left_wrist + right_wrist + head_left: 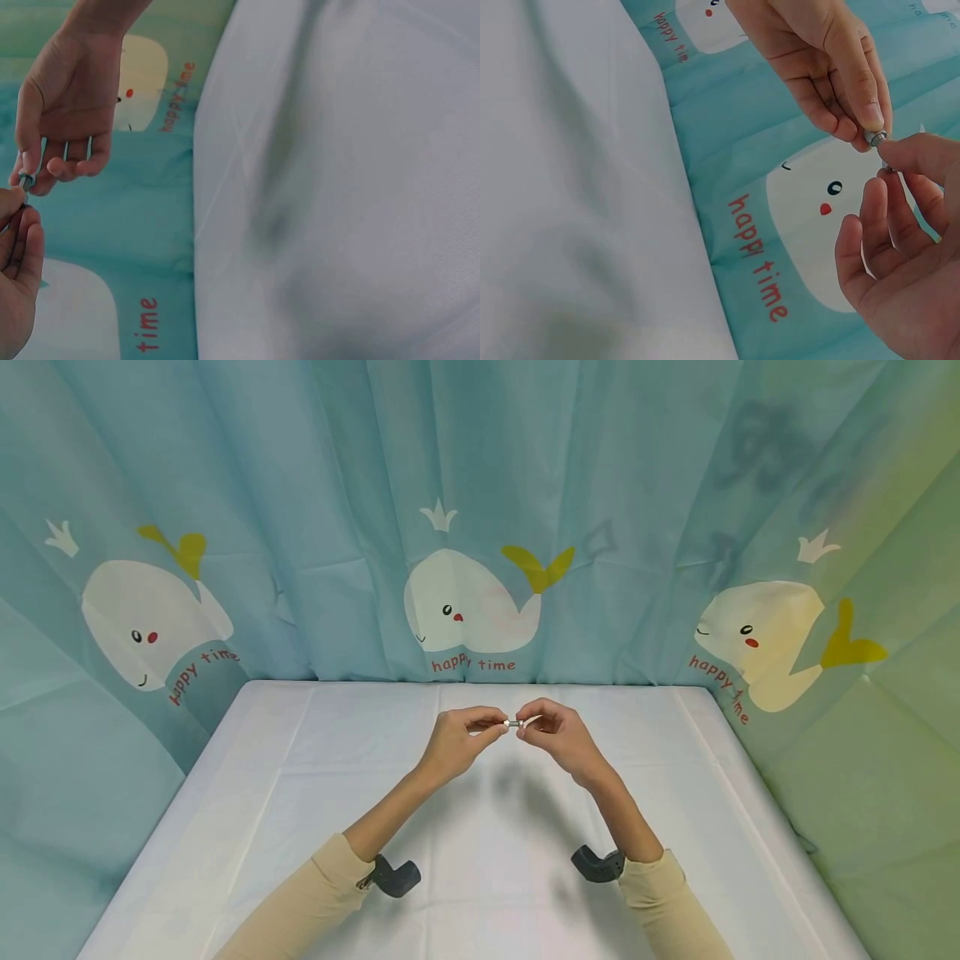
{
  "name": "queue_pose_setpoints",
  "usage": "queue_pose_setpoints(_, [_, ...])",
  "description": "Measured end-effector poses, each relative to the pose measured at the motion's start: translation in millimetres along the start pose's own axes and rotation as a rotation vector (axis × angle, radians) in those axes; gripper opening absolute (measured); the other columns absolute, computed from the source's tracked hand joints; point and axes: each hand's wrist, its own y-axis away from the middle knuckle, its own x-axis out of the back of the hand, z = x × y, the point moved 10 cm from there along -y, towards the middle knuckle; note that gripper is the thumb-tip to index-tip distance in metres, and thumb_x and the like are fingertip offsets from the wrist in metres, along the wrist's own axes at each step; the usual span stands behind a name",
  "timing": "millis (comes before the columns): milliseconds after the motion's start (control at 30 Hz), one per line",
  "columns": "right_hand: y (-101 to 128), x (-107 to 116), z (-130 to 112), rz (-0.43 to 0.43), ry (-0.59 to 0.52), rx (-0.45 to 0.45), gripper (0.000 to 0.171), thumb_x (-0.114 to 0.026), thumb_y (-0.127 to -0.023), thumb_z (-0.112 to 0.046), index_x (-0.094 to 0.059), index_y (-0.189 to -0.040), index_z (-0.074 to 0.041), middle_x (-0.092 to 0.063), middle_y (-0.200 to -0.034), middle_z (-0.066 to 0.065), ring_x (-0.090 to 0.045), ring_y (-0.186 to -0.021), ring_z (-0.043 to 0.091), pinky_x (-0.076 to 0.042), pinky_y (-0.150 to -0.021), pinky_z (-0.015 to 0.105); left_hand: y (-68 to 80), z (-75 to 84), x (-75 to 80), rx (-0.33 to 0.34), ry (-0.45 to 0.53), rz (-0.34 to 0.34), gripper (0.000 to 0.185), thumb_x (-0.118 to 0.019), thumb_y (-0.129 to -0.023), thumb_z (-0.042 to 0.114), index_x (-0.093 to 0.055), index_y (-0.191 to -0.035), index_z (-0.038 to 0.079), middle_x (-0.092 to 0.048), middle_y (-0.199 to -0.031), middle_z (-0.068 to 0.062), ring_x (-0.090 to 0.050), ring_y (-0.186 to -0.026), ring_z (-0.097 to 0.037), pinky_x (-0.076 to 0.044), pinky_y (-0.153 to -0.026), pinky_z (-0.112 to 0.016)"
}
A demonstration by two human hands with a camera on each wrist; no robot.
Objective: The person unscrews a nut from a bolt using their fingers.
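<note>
Spanning the gap between 2 hands: 1 small silver metal piece (513,723), ridged in part, held above the far part of the table. Left hand (459,742): thumb and fingers pinching its left end. Right hand (561,739): thumb and fingers pinching its right end. Beige sleeves (300,893), 2, nearer, left and right. Dark wrist devices (397,878), 2, 1 beside each cuff. White-covered table (450,835), 1, below. Blue-green curtain (480,460), far side, printed with 3 white whales (487,610).
</note>
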Motion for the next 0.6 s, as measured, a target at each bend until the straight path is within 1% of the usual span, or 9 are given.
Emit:
queue_pose_setpoints(67, [0.4, -0.6, -1.1, -0.003, -0.005, 0.001, 0.020, -0.069, -0.093, -0.004, -0.064, -0.111, 0.003, -0.065, -0.098, 0.015, -0.063, -0.079, 0.016, -0.053, -0.076, 0.031, 0.2, -0.3, 0.2, 0.003, 0.007, 0.000, 0.009, -0.074, -0.090, 0.005, -0.076, -0.099, 0.003, -0.074, -0.092, -0.005, -0.072, -0.086, -0.016, -0.058, -0.079, -0.025])
queue_pose_setpoints(200, [0.6, -1.1, -2.3, -0.013, -0.016, 0.001, 0.023, -0.069, -0.093, -0.004, -0.063, -0.114, 0.003, -0.062, -0.107, 0.015, -0.064, -0.082, 0.020, -0.054, -0.079, 0.038, 0.5, -1.3, 0.1, 0.010, 0.007, -0.002, 0.009, -0.074, -0.090, 0.004, -0.076, -0.099, 0.002, -0.074, -0.093, -0.005, -0.072, -0.087, -0.016, -0.058, -0.080, -0.025])
queue_pose_setpoints(267, [0.2, -0.8, -2.2, -0.010, -0.008, -0.006, 0.025, -0.069, -0.093, -0.006, -0.062, -0.116, 0.002, -0.062, -0.112, 0.015, -0.064, -0.086, 0.023, -0.054, -0.082, 0.040, 0.5, -1.5, 0.2, 0.011, 0.006, -0.002, 0.009, -0.074, -0.090, 0.004, -0.076, -0.099, 0.002, -0.074, -0.093, -0.005, -0.072, -0.087, -0.016, -0.058, -0.081, -0.025])
queue_pose_setpoints(367, [-0.8, 0.1, -0.4, 0.000, 0.019, -0.035, 0.027, -0.066, -0.097, -0.013, -0.063, -0.120, 0.001, -0.063, -0.115, 0.013, -0.064, -0.094, 0.026, -0.053, -0.088, 0.039, 0.3, -0.6, 0.4, 0.005, 0.010, -0.001, 0.010, -0.074, -0.090, 0.004, -0.076, -0.100, 0.002, -0.074, -0.094, -0.005, -0.072, -0.087, -0.016, -0.058, -0.081, -0.025])
queue_pose_setpoints(433, [-1.1, 0.6, 1.6, 0.006, 0.030, -0.062, 0.027, -0.064, -0.100, -0.017, -0.064, -0.120, 0.001, -0.065, -0.113, 0.014, -0.063, -0.099, 0.026, -0.052, -0.091, 0.039, 0.1, -0.3, 0.3, 0.001, 0.015, -0.001, 0.010, -0.074, -0.090, 0.005, -0.076, -0.100, 0.002, -0.075, -0.093, -0.005, -0.072, -0.086, -0.016, -0.058, -0.080, -0.025])
queue_pose_setpoints(500, [-1.1, 0.8, 3.2, 0.007, 0.032, -0.084, 0.027, -0.062, -0.101, -0.020, -0.066, -0.117, 0.002, -0.067, -0.109, 0.015, -0.063, -0.100, 0.025, -0.052, -0.094, 0.040, -0.2, 0.4, 0.2, -0.006, 0.018, 0.000, 0.010, -0.074, -0.091, 0.005, -0.076, -0.099, 0.002, -0.075, -0.093, -0.005, -0.072, -0.085, -0.015, -0.058, -0.079, -0.025])
queue_pose_setpoints(600, [-0.5, 1.3, 5.1, 0.007, 0.024, -0.090, 0.024, -0.062, -0.101, -0.018, -0.067, -0.113, 0.002, -0.068, -0.102, 0.013, -0.063, -0.098, 0.024, -0.052, -0.095, 0.042, -0.4, 0.5, -0.5, -0.009, 0.017, -0.003, 0.009, -0.074, -0.091, 0.006, -0.076, -0.099, 0.003, -0.075, -0.092, -0.004, -0.072, -0.085, -0.015, -0.058, -0.078, -0.025])
